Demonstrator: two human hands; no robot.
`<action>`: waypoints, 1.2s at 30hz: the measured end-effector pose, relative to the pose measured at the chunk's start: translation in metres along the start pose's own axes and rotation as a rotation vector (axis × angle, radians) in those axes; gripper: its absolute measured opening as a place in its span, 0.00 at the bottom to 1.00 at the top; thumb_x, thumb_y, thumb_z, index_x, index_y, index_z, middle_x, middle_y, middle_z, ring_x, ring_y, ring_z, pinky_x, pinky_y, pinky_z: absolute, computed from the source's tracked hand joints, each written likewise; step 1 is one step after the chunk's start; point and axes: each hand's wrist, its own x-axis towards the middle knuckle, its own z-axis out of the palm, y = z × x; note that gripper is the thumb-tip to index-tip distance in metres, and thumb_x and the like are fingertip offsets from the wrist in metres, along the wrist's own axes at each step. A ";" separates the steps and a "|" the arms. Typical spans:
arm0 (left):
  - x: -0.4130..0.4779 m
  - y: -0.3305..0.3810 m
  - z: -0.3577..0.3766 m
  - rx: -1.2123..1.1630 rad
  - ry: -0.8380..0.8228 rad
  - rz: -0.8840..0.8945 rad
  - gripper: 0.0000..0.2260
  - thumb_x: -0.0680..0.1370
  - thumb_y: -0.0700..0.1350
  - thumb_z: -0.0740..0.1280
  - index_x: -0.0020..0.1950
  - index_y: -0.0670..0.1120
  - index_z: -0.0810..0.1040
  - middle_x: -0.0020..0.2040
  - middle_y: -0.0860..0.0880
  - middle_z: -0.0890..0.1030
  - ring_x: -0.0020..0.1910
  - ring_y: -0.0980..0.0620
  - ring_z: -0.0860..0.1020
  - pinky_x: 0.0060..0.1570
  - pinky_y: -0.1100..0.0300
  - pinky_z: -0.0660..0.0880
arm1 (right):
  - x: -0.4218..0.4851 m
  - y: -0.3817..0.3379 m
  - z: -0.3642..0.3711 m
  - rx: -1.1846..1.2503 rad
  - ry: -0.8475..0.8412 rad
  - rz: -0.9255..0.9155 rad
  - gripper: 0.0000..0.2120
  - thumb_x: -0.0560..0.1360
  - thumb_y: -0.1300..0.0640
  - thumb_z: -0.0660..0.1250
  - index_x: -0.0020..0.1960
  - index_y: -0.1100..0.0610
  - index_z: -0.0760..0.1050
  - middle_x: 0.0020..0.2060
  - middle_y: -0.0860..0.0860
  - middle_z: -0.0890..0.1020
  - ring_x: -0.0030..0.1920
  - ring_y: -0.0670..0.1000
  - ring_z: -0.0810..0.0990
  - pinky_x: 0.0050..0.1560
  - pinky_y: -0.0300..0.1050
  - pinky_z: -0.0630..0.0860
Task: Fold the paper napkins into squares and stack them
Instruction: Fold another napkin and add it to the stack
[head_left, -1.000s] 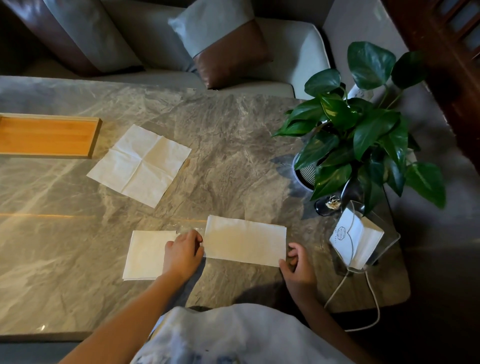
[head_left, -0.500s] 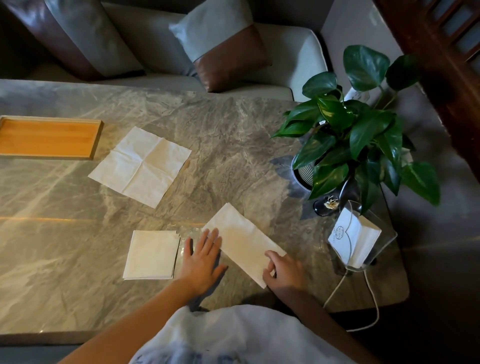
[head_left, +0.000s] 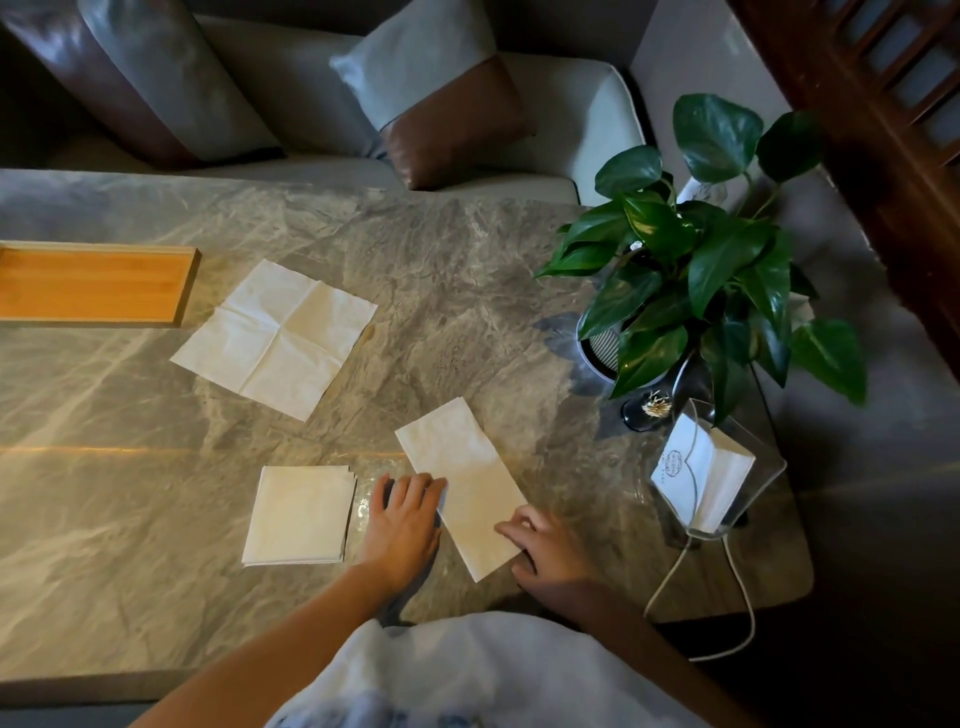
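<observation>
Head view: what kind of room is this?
Likely a home living room: a marble-look table against a cushioned sofa with a throw pillow, plus a potted plant at the table's corner.

On the marble counter (head_left: 467, 291) I see an unfolded napkin (head_left: 275, 338), a half-folded napkin (head_left: 462, 483), a stack of folded squares (head_left: 298, 514), a wooden tray (head_left: 93, 286), a potted plant (head_left: 701, 270) and a clear napkin holder (head_left: 717, 478).
</observation>
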 end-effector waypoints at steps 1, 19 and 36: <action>-0.001 -0.001 0.002 -0.032 0.014 -0.011 0.24 0.73 0.53 0.68 0.67 0.48 0.72 0.60 0.47 0.78 0.59 0.44 0.76 0.66 0.42 0.65 | 0.000 -0.001 0.001 0.007 -0.024 0.006 0.24 0.73 0.57 0.65 0.69 0.47 0.68 0.64 0.48 0.69 0.64 0.50 0.66 0.64 0.48 0.68; -0.002 -0.007 0.006 -0.244 0.007 0.098 0.25 0.73 0.51 0.67 0.69 0.48 0.69 0.68 0.48 0.72 0.67 0.46 0.69 0.68 0.49 0.62 | -0.001 -0.013 0.001 0.006 0.141 -0.064 0.03 0.75 0.55 0.64 0.46 0.54 0.74 0.49 0.50 0.76 0.54 0.52 0.72 0.53 0.48 0.70; -0.006 -0.008 -0.002 -0.609 -0.046 -0.059 0.07 0.80 0.48 0.60 0.52 0.49 0.76 0.47 0.47 0.80 0.45 0.48 0.78 0.42 0.56 0.72 | 0.002 -0.005 0.017 0.451 0.325 0.091 0.07 0.71 0.63 0.72 0.48 0.59 0.78 0.43 0.41 0.71 0.38 0.37 0.67 0.39 0.27 0.65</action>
